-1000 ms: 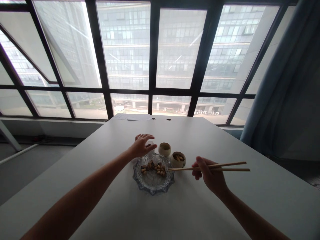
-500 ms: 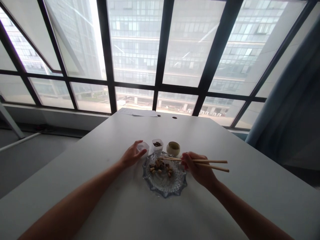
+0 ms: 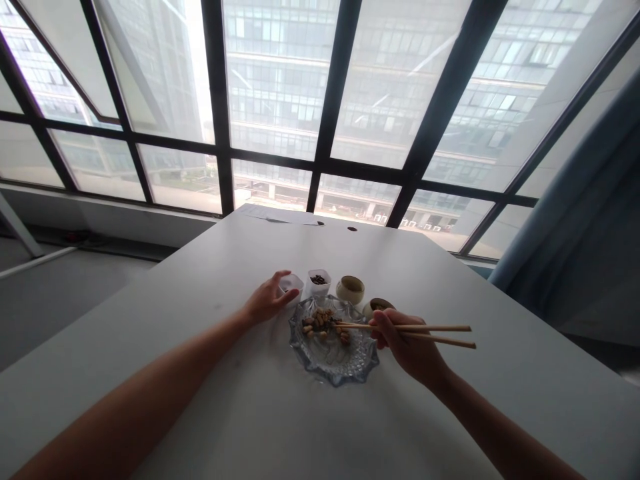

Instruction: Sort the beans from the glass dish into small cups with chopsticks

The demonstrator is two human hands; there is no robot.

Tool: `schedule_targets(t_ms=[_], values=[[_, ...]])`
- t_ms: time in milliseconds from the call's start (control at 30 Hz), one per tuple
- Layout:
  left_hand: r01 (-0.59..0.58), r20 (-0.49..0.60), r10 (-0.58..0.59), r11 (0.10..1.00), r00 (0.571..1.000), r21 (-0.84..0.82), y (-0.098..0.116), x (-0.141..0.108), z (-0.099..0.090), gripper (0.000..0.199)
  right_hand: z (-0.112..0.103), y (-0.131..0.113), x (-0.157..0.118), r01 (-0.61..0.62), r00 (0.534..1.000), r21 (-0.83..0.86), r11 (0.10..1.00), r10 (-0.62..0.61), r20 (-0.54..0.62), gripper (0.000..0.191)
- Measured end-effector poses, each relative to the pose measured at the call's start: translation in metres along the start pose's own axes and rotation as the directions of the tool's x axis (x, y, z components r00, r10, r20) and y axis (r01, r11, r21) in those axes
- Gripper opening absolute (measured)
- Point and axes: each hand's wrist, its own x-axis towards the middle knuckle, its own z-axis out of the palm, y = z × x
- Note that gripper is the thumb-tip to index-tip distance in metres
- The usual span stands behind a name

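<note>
My right hand [image 3: 413, 347] is closed around a pair of wooden chopsticks [image 3: 443, 329]. Their tips are down among the nuts [image 3: 320, 319], mixed pale and dark pieces, in a scalloped clear glass dish [image 3: 340, 378]. At the dish's upper left, my left hand [image 3: 265, 301] curves its thumb and fingers around a small translucent plastic cup [image 3: 294, 283]; what is inside it is hard to make out. Beside that cup stands a second translucent cup [image 3: 319, 289] with dark pieces in it.
A small round olive-coloured cup [image 3: 350, 290] stands behind the dish. To its right is a similar cup [image 3: 376, 307], partly hidden by my right hand. Papers [image 3: 280, 215] lie at the far end of the white table [image 3: 200, 407], before the windows. A curtain [image 3: 575, 200] hangs at right.
The chopstick tips have shifted slightly right and lower over the nuts. A second olive-coloured cup now shows behind my right hand. My left hand stays at its cup. The view has tilted slightly.
</note>
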Motion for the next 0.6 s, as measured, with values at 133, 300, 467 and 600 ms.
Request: schedule_targets(t_ms=[133,300,467,600], values=[[0.002,0.007,-0.003,1.0,1.0,0.017,-0.0002,0.0002,0.0003,0.078,-0.0001,-0.003,0.0006,0.022,1.0,0.006,1.0,-0.022,0.019,0.043],[0.003,0.004,-0.003,1.0,1.0,0.022,-0.0018,0.0009,0.0015,0.077,0.0009,-0.005,-0.0003,0.008,0.999,-0.019,1.0,-0.008,0.036,0.043],[-0.012,-0.003,0.012,1.0,1.0,0.001,-0.0048,0.0016,0.003,0.076,0.0057,-0.005,-0.0044,-0.011,1.0,0.029,1.0,0.01,0.025,0.046],[-0.009,-0.007,0.009,1.0,1.0,-0.003,-0.0057,0.0012,0.0032,0.075,0.0057,-0.0035,-0.0052,-0.042,0.997,0.101,0.994,0.049,-0.067,0.047]])
